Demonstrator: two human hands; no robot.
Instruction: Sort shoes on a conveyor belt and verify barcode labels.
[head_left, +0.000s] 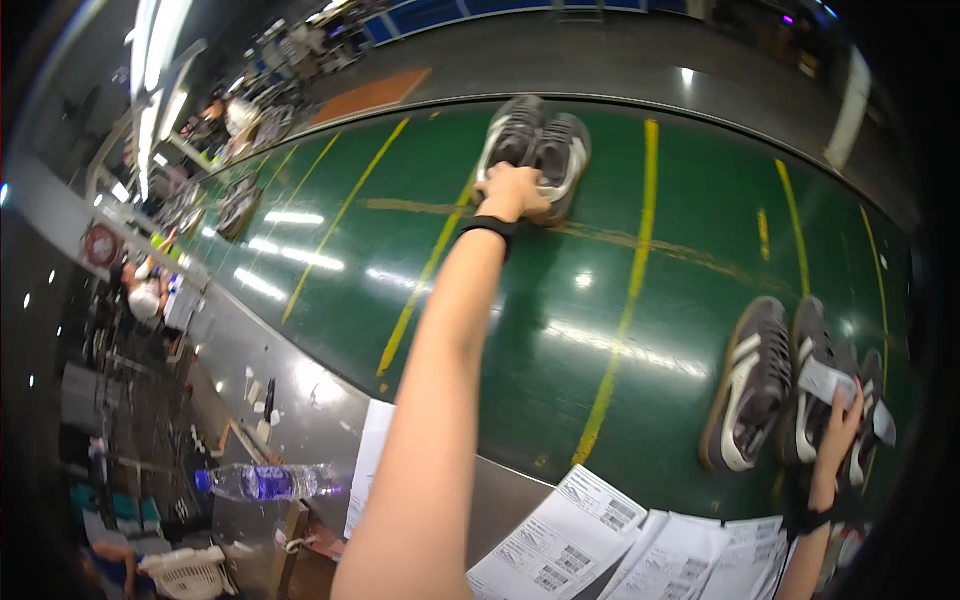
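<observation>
My left hand [512, 193], with a black wristband, reaches across the green belt. Its fingers close on the heel ends of a pair of dark grey sneakers [555, 155] with white stripes, set side by side. At the right, my right hand [838, 435] pinches a small pale label-like piece [826, 382] over more sneakers. The nearest of these is a grey sneaker [750, 385] with white stripes and a gum-coloured sole; others stand close beside it, partly hidden by the hand. Another pale piece [884, 423] shows at the hand's right.
Yellow lines cross the green conveyor belt [500, 370]. Printed label sheets [570, 535] lie along its near metal edge. A water bottle [270, 482] lies on the steel surface at left. More shoes [238, 205] stand far down the belt, where other people [150, 290] are at work.
</observation>
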